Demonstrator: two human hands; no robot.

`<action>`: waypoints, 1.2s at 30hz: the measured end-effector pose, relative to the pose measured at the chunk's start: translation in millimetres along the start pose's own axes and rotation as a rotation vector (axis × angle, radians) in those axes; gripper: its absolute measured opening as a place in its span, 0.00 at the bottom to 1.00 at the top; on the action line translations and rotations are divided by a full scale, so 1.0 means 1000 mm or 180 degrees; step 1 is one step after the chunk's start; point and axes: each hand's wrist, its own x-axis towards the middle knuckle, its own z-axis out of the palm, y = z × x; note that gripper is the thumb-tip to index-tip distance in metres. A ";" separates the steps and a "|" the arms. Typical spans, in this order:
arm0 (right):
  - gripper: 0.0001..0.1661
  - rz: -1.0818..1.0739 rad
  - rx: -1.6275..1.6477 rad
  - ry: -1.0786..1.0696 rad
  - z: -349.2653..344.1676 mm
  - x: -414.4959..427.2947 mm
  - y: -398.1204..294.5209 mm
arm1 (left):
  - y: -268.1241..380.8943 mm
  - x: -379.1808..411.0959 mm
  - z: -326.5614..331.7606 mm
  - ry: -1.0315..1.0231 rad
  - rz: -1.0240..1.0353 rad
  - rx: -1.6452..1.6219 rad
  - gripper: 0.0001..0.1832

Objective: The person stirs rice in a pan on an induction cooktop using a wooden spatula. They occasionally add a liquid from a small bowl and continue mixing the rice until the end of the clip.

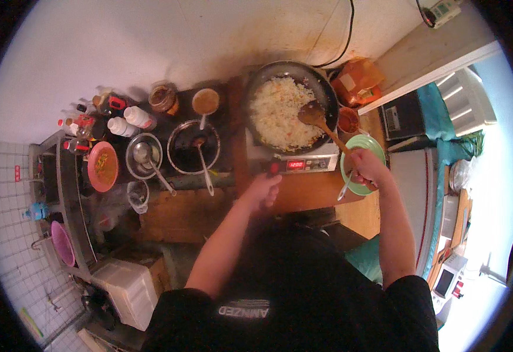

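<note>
A black wok [330,88] sits on an induction cooker [316,164] with a lit red display. Fried rice with bits of orange and green [278,114] fills much of it. My left hand [263,190] grips the wok's dark handle [274,166] on the near side. In my right hand [366,168] is a wooden spatula [313,114], its blade resting on the rice at the right of the wok. Below that hand lies a green bowl [373,144], partly hidden, with a white spoon handle [344,188] sticking out over its rim.
Left of the wok stand a dark pot with a ladle [181,166], a metal bowl with a ladle [129,152], a pink bowl of chopped food [102,180] and several bottles [124,127]. An orange bag [357,81] and a small red container [348,119] flank the wok's right.
</note>
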 end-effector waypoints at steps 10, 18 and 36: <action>0.13 0.0307 0.0358 -0.0032 0.004 -0.005 -0.015 | -0.003 0.003 -0.003 0.0030 0.0043 0.0130 0.12; 0.14 0.0313 -0.0357 -0.0213 -0.008 -0.022 -0.034 | 0.000 0.001 -0.009 -0.0245 0.0041 -0.0038 0.16; 0.20 -0.1290 -0.2673 0.0979 -0.058 0.001 -0.034 | 0.006 0.010 -0.011 -0.0414 -0.0051 -0.0030 0.18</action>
